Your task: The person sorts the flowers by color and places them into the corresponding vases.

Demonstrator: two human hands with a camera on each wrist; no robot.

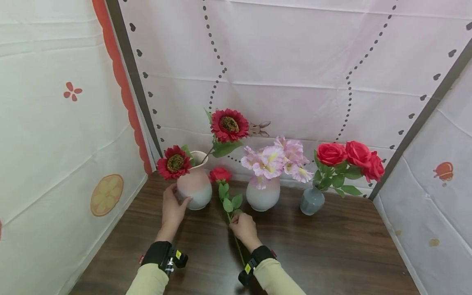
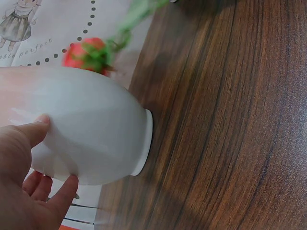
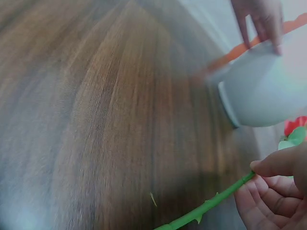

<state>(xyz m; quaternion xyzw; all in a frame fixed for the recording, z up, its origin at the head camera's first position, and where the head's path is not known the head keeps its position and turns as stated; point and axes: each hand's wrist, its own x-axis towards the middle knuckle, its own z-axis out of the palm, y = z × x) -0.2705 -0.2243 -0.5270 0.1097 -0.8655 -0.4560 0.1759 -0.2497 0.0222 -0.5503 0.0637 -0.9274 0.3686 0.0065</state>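
Note:
My left hand (image 1: 172, 209) holds the lower left side of a pink-and-white vase (image 1: 195, 186), thumb across the front and fingers round the far side. Two dark red sunflower-like flowers (image 1: 229, 123) stand in that vase. Between thumb and fingers, my right hand (image 1: 244, 228) pinches the green stem (image 3: 206, 207) of a single red rose (image 1: 220, 174). The bloom points toward the back wall, just right of the vase, and the stem's lower end slants down toward my right wrist. Small thorns show along the stem in the right wrist view.
A second pale vase (image 1: 263, 196) with pink flowers (image 1: 274, 159) stands right of the rose. Farther right, a small blue-grey glass vase (image 1: 312, 201) holds several red roses (image 1: 358, 154). Printed cloth walls (image 1: 287, 53) border the wooden table (image 1: 332, 254).

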